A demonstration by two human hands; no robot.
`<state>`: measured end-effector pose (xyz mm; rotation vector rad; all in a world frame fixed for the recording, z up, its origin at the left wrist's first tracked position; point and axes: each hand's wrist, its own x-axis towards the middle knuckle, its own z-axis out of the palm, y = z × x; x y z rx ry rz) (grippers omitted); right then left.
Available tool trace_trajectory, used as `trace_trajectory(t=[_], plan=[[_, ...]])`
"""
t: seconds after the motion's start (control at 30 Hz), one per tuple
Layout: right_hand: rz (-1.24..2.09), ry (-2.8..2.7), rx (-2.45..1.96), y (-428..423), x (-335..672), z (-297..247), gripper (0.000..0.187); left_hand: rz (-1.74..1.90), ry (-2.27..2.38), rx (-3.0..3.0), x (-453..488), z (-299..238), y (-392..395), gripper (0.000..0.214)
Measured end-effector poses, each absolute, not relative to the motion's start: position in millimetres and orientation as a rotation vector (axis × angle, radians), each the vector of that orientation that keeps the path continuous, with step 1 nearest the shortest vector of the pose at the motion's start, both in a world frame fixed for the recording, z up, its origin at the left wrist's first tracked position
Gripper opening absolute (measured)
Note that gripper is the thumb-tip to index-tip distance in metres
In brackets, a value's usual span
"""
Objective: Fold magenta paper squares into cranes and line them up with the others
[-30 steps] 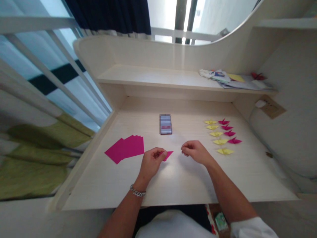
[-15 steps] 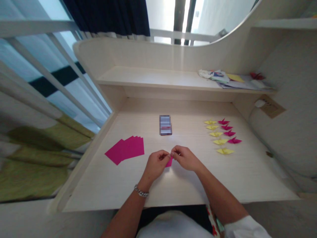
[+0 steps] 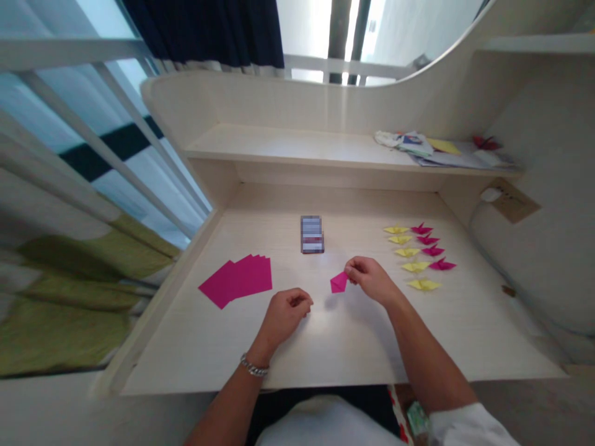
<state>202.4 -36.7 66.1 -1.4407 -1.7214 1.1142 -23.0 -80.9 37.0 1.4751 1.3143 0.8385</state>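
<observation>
Ideally, from afar, I have the right hand point(image 3: 370, 279), gripping the folded paper point(image 3: 338, 283) by its right edge above the desk point(image 3: 334, 353) between both hands, pinch lightly to spare its creases, the left hand point(image 3: 286, 314), loosely curled and empty, free to steady it.

R hand point(image 3: 370, 279) pinching folded pink paper point(image 3: 339, 283) over tabletop point(image 3: 325, 353), L hand point(image 3: 285, 311) curled nearby; pink sheets point(image 3: 239, 280) left, phone point(image 3: 312, 230) far ctr., yellow cranes point(image 3: 415, 266) & pink cranes point(image 3: 441, 264) right.

Bright glare whitens the glass point(image 3: 307, 37), soft shadows fall on the desk point(image 3: 186, 347), and the edges look stretched.
</observation>
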Motion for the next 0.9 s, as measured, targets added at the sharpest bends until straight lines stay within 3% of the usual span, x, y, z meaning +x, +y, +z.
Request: trace_trajectory(t=[0.2, 0.67, 0.9], plan=[[1.215, -1.814, -1.394, -44, 191, 69, 0.015, 0.964, 1.236, 1.375, -11, 40, -78, 0.018], [1.333, -1.713, -1.354, -47, 191, 59, 0.013, 0.849, 1.218, 1.494, -13, 43, -81, 0.015], [1.304, -1.693, -1.353, -46, 179, 55, 0.013, 1.016, 1.27, 1.331, -6, 38, -81, 0.02]])
